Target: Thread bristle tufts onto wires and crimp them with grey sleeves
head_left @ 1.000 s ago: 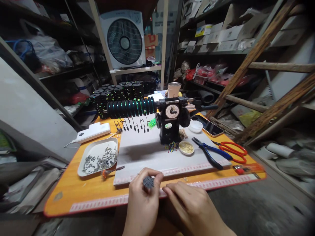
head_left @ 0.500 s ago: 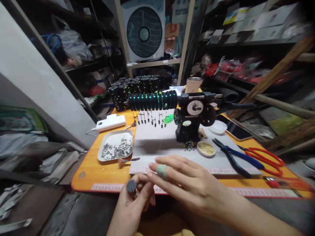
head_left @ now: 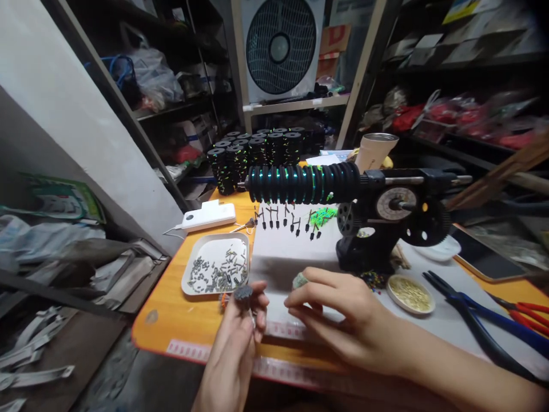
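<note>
My left hand (head_left: pixel 234 343) is closed round a bundle of thin grey strands (head_left: pixel 243 294), its round dark end standing up by the thumb. To its right, my right hand (head_left: pixel 338 315) hovers over the near edge of the white board (head_left: pixel 278 274), fingers bent and tips together; whatever they pinch is hidden. Green tape (head_left: pixel 299 280) wraps one of its fingers. Beyond the hands stands a black winding machine (head_left: pixel 364 252), its shaft lined with black ribbed spools (head_left: pixel 300 184). Small dark swivel-like parts (head_left: pixel 295 226) hang beneath. A white tray (head_left: pixel 185 283) of small metal and dark pieces sits beyond my left hand.
Right of the machine's base lie a dish of gold-coloured small parts (head_left: pixel 410 294), blue-handled pliers (head_left: pixel 476 320), red-handled scissors (head_left: pixel 527 313) and a phone (head_left: pixel 489 254). Stacked black spools (head_left: pixel 257 151), a cup (head_left: pixel 375 151) and a white power bank (head_left: pixel 208 215) stand farther back.
My hands have drawn apart; the right fingers have gone from stretched out to bent together. The left hand still holds the bundle. The view has shifted and come closer to the table.
</note>
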`<action>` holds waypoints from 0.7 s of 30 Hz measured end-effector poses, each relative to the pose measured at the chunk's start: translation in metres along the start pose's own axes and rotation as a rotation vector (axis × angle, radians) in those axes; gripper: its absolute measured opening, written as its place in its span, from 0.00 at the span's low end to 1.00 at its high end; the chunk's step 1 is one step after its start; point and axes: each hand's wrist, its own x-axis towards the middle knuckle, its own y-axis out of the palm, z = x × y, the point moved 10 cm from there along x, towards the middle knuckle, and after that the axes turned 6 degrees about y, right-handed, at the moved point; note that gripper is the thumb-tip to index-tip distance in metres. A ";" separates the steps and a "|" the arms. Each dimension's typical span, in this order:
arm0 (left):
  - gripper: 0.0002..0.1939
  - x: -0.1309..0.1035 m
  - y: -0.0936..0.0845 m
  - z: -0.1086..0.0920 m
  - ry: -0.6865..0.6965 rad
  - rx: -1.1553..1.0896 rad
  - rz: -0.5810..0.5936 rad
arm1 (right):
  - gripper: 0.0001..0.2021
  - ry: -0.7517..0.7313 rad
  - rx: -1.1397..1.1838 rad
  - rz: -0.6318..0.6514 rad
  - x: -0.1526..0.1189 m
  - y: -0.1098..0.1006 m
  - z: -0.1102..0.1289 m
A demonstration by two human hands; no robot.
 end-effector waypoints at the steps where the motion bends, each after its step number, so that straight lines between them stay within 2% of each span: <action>1: 0.16 0.001 0.003 0.002 -0.022 -0.016 -0.019 | 0.07 0.034 0.044 -0.033 -0.001 -0.004 -0.005; 4: 0.12 0.003 0.015 0.005 -0.033 -0.023 -0.044 | 0.06 0.140 0.116 -0.110 -0.004 -0.012 -0.019; 8: 0.14 0.006 0.028 0.008 -0.023 0.002 -0.022 | 0.07 0.200 0.145 -0.166 -0.006 -0.019 -0.027; 13: 0.15 0.004 0.023 0.016 -0.049 0.021 -0.058 | 0.07 0.208 0.100 -0.195 -0.009 -0.021 -0.030; 17: 0.14 -0.002 0.011 0.003 0.103 0.170 -0.147 | 0.09 0.179 0.026 -0.132 -0.011 -0.012 -0.025; 21: 0.11 -0.007 0.014 -0.011 0.252 0.279 -0.165 | 0.09 0.188 -0.015 -0.082 -0.011 -0.005 -0.023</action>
